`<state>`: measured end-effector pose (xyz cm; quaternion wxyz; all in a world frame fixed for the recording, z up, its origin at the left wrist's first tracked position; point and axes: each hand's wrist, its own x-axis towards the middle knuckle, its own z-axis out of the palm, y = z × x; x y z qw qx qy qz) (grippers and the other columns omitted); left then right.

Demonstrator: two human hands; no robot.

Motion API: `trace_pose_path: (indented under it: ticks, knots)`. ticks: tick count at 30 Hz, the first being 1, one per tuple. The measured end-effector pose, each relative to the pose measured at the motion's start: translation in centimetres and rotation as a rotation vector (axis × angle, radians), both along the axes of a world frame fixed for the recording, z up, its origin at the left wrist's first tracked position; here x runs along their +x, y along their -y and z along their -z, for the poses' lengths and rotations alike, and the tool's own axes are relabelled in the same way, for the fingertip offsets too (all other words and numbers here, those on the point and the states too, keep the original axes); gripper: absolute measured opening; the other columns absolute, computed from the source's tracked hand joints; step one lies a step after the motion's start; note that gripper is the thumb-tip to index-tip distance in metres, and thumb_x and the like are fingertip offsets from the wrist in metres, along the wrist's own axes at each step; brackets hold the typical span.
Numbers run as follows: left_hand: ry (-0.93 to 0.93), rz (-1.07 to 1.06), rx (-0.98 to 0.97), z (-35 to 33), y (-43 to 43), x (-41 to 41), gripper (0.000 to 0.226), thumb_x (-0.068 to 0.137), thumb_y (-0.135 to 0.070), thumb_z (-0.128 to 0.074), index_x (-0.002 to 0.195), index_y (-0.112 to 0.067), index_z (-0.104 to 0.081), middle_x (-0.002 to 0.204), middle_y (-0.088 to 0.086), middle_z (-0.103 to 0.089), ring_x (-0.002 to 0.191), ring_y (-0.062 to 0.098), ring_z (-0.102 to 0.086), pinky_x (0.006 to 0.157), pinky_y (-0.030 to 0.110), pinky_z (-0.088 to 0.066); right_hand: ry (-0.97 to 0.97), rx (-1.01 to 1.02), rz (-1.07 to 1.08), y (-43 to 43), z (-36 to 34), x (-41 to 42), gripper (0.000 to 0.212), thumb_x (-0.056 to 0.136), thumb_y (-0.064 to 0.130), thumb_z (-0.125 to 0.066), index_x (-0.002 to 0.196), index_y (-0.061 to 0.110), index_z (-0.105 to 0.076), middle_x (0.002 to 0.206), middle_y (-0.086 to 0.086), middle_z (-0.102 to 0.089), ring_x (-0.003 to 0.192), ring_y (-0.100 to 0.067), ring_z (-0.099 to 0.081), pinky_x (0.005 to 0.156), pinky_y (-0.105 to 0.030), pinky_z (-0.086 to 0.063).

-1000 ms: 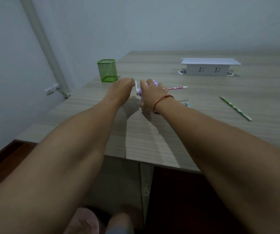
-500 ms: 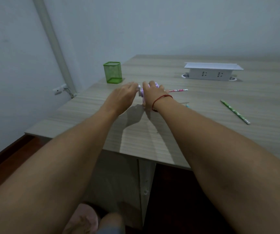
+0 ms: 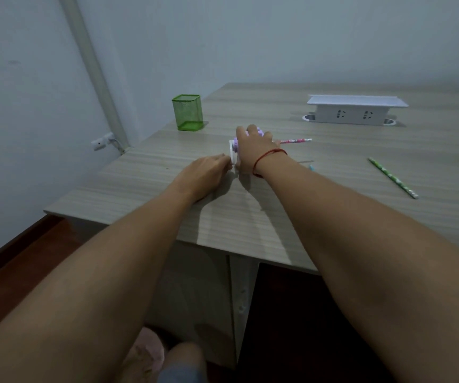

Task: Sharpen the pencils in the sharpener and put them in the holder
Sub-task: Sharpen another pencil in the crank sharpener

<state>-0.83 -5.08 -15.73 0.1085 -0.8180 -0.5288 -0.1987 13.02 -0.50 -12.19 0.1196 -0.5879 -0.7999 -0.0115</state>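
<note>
The green mesh holder [image 3: 187, 112] stood upright at the upper left of the bench [image 3: 145, 186], well apart from both hands. Right of it and nearer the camera, the left hand [image 3: 205, 172] lay low over the bench with its back to the camera. Its fingertips [image 3: 226, 161] were gathered together in a pinch on the lower end of the white crank [image 3: 233, 150] at the left side of the sharpener [image 3: 253, 131].

The right hand [image 3: 253, 150], a red string round its wrist, was clamped over the top of the purple sharpener. Its fingers curled over the far side and its thumb ran down the near side, so that little of the body showed. The sharpener sat on the bench at the frame's centre.

A pink pencil [image 3: 296, 140] stuck out of the sharpener's right side. Its long axis ran almost level across the frame, its free end pointing right and a touch upward; the other end was hidden under the hand. Just below it, beside the right forearm, only the blue tip of another pencil [image 3: 310, 167] showed.

Farther right, a green pencil [image 3: 392, 178] lay flat on the bench, slanting from upper left to lower right. A white socket box [image 3: 357, 113] sat at the upper right.
</note>
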Motion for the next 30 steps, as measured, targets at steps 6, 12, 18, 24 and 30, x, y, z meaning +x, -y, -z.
trace_pose_path:
  ticks: [6, 12, 18, 24, 30]
  knots:
    - [0.000, -0.076, -0.165, -0.3, -1.7, -0.1, 0.026, 0.094, -0.022, -0.047, 0.096, -0.005, -0.067, 0.095, 0.021, -0.068, 0.085, 0.037, -0.063, 0.073, 0.039, -0.050, -0.011, 0.026, -0.019, 0.2, 0.0, 0.3, 0.060, 0.082, 0.030, -0.064, 0.133, 0.016, -0.037, 0.139, -0.011, -0.036, 0.126, -0.040, -0.039, 0.103, -0.055, -0.036]
    - [-0.073, -0.222, -0.194, -1.2, -4.3, 1.1, 0.020, 0.091, -0.016, -0.052, 0.100, -0.006, -0.066, 0.100, 0.019, -0.067, 0.091, 0.035, -0.063, 0.077, 0.038, -0.048, -0.006, 0.054, -0.039, 0.1, 0.5, 0.4, 0.058, 0.081, 0.031, -0.063, 0.131, 0.017, -0.037, 0.139, -0.010, -0.038, 0.125, -0.040, -0.040, 0.102, -0.057, -0.037]
    - [-0.199, -0.241, -0.022, -3.4, -6.3, 0.3, 0.018, 0.091, -0.002, -0.045, 0.099, 0.001, -0.060, 0.101, 0.025, -0.063, 0.094, 0.042, -0.062, 0.070, 0.041, -0.045, 0.024, 0.075, -0.001, 0.2, 0.5, 0.4, 0.062, 0.081, 0.029, -0.065, 0.134, 0.019, -0.034, 0.140, -0.008, -0.035, 0.121, -0.039, -0.042, 0.100, -0.055, -0.037]
    - [-0.094, -0.216, 0.054, -2.1, -5.6, 0.1, 0.017, 0.094, -0.003, -0.042, 0.102, 0.001, -0.057, 0.100, 0.024, -0.063, 0.092, 0.042, -0.060, 0.069, 0.042, -0.044, 0.029, 0.074, -0.007, 0.5, 0.5, 0.4, 0.066, 0.082, 0.033, -0.065, 0.137, 0.020, -0.032, 0.141, -0.007, -0.034, 0.122, -0.039, -0.042, 0.102, -0.055, -0.037]
    - [-0.058, -0.152, 0.139, -3.8, -5.0, 0.1, 0.022, 0.100, -0.009, -0.037, 0.099, 0.004, -0.055, 0.097, 0.028, -0.062, 0.090, 0.044, -0.060, 0.068, 0.045, -0.044, 0.047, 0.050, 0.002, 0.2, 0.3, 0.3, 0.069, 0.083, 0.033, -0.065, 0.140, 0.021, -0.029, 0.144, -0.008, -0.031, 0.125, -0.040, -0.039, 0.103, -0.054, -0.035]
